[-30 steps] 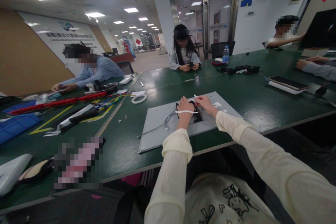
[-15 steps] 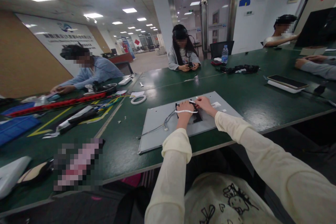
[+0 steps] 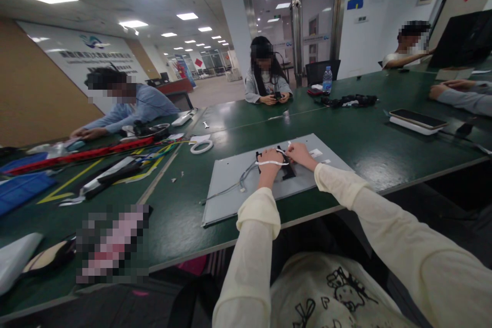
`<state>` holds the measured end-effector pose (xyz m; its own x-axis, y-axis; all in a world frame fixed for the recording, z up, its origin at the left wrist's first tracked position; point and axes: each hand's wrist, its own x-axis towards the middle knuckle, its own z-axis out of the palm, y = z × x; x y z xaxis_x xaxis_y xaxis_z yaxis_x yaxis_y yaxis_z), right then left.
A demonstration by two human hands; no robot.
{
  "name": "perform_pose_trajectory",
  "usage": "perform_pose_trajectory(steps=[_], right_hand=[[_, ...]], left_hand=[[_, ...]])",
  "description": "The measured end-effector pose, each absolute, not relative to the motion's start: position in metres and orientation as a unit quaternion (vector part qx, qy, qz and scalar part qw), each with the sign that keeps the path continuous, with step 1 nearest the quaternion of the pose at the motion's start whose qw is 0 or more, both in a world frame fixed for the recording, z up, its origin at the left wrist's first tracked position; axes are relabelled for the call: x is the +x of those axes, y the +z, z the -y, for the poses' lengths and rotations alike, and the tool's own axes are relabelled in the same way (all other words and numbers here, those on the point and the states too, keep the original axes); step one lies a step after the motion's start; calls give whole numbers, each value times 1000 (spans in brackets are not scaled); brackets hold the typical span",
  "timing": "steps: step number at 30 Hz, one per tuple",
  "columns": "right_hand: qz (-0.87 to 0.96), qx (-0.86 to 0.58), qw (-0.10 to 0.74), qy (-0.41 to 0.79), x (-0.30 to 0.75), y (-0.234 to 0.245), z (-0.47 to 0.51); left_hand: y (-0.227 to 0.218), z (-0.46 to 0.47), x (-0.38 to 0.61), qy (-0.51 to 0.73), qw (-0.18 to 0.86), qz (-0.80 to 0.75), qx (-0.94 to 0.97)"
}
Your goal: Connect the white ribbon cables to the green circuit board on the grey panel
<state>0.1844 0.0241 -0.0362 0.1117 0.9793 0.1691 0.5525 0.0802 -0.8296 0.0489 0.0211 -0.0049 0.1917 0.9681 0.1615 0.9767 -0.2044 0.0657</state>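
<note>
A flat grey panel (image 3: 226, 184) lies on the green table in front of me. On it sits a black frame-like part (image 3: 287, 171), partly covered by my hands. My left hand (image 3: 271, 156) rests over this part with fingers curled on it; a thin white strip (image 3: 274, 163) runs across the back of the hand. Close by on the right, my right hand (image 3: 300, 155) is closed in a pinch. A small white tip shows at its fingers, probably an end of the strip. From the left side of the black part, a grey cable (image 3: 242, 180) trails over the panel.
A white tape roll (image 3: 201, 147) and a small wrench (image 3: 206, 124) lie beyond the panel. Leftward are blue trays (image 3: 26, 192), a red rail (image 3: 77, 154) and wires. A phone (image 3: 417, 118) rests at right, near a water bottle (image 3: 327, 80). Other people sit around the table.
The view has shifted slightly. My right hand stays beside the left with only a tiny movement; the panel and black part look the same.
</note>
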Motion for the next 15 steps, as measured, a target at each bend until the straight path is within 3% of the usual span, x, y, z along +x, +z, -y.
perform_pose_trajectory(steps=[15], right_hand=[[647, -604, 385, 261, 186, -32, -13]], left_hand=[[-5, -20, 49, -87, 34, 616, -782]])
